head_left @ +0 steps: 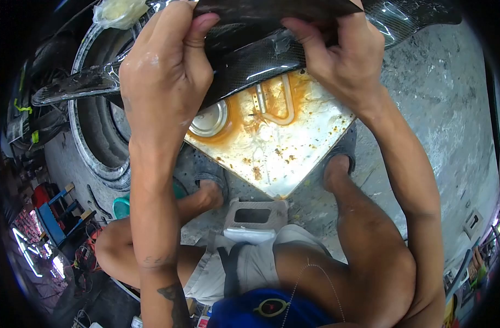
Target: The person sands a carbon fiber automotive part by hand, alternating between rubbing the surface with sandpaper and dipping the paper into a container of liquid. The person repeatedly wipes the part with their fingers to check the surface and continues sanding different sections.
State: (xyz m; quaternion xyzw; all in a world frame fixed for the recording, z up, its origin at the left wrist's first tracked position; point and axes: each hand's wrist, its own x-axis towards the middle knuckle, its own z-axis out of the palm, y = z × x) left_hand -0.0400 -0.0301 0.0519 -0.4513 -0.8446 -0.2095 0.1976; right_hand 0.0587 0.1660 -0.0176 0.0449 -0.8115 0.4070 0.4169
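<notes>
My left hand (165,65) and my right hand (342,57) both grip a thin black sheet (250,30) at the top of the view. Its edges are pinched between thumbs and fingers, though most fingertips are hidden behind it. Just below the sheet lies a long, glossy, woven-pattern carbon-fibre part (261,68), reaching out to both sides. Its narrow left end (75,90) extends over a tyre. Under the part stands a square metal tin (293,153) with rust stains, a round cap and a wire handle.
A grey, dusty tyre (83,142) lies on the left. On top of it sits a crumpled plastic bag (120,12). Between my legs is a small grey stool (255,213). Black cables and tools clutter the left side; rough concrete floor (452,109) spreads to the right.
</notes>
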